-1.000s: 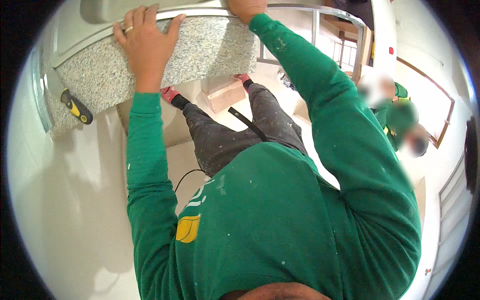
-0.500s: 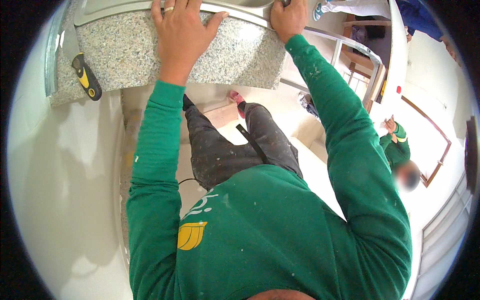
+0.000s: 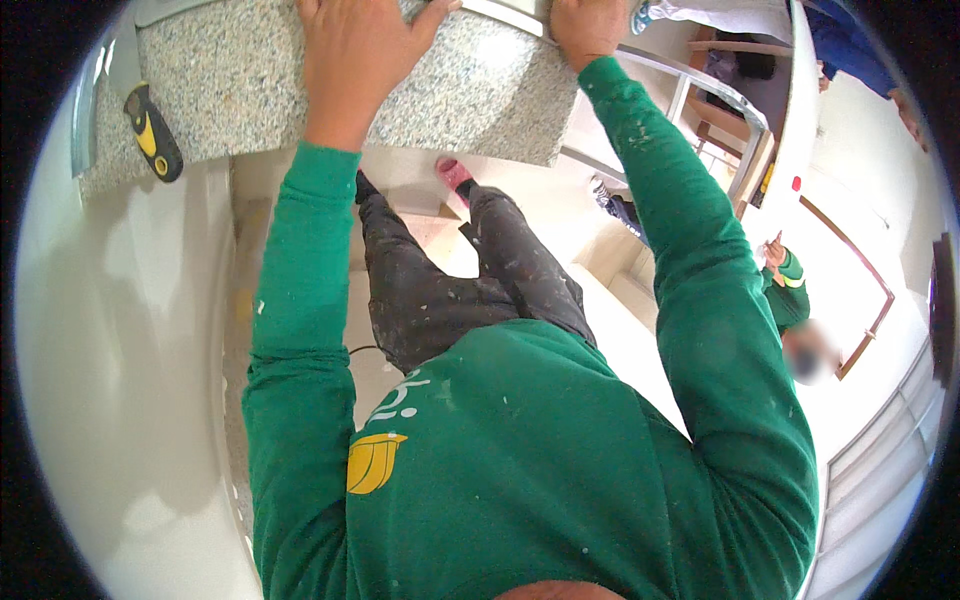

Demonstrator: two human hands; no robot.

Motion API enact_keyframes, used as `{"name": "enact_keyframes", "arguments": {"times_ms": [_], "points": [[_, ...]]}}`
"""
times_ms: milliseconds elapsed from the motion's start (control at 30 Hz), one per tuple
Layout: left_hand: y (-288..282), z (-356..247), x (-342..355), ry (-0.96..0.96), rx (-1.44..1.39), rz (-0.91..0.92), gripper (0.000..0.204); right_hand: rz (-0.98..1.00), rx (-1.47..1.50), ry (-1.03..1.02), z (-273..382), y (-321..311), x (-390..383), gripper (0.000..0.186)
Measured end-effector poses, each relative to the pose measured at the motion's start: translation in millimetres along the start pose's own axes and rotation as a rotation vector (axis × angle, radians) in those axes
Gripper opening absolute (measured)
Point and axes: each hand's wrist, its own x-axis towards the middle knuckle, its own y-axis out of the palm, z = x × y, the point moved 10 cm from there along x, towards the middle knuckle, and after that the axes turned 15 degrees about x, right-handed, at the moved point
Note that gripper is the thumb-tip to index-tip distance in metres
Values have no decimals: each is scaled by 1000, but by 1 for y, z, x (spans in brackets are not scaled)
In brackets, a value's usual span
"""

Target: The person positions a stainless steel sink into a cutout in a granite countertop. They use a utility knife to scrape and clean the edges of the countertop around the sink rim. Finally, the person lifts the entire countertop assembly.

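Observation:
My left hand (image 3: pixel 358 58) lies across the granite countertop (image 3: pixel 230 80), thumb stretched out toward a pale, smooth rim (image 3: pixel 508 14) that looks like a sink's edge. Its other fingertips run past the top of the picture. At the right end of that rim rests my right hand (image 3: pixel 588 32), its fingers cut off by the upper edge, so their grip cannot be made out. A putty knife (image 3: pixel 152 132) with a black and yellow handle lies at the counter's left end, the handle overhanging the front edge.
A white wall (image 3: pixel 130 330) closes off the left. Right of the counter stand a metal frame (image 3: pixel 690 85) and a wooden shelf unit (image 3: pixel 740 75). A person in green (image 3: pixel 790 300) is farther right; another in dark blue (image 3: pixel 850 45) is at the upper right.
The view has shifted, so the counter, the putty knife and both hands sit higher in the picture. The left fingers have mostly passed out of sight. Both hands stay by the rim.

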Motion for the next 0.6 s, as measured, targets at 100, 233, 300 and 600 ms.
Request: {"name": "enact_keyframes", "arguments": {"times_ms": [100,233,300,600], "points": [[7,2,-1,20,26,-26,57,-47,26,-92,-5,-2,-1,38],[4,2,-3,30,-13,-51,55,-67,-33,-229,4,-3,-1,41],[9,0,-3,37,-42,-50,55,-38,-26,-126,-1,-9,0,41],[21,-1,-8,49,-33,-94,53,-114,-13,-221,-17,-9,-4,42]]}}
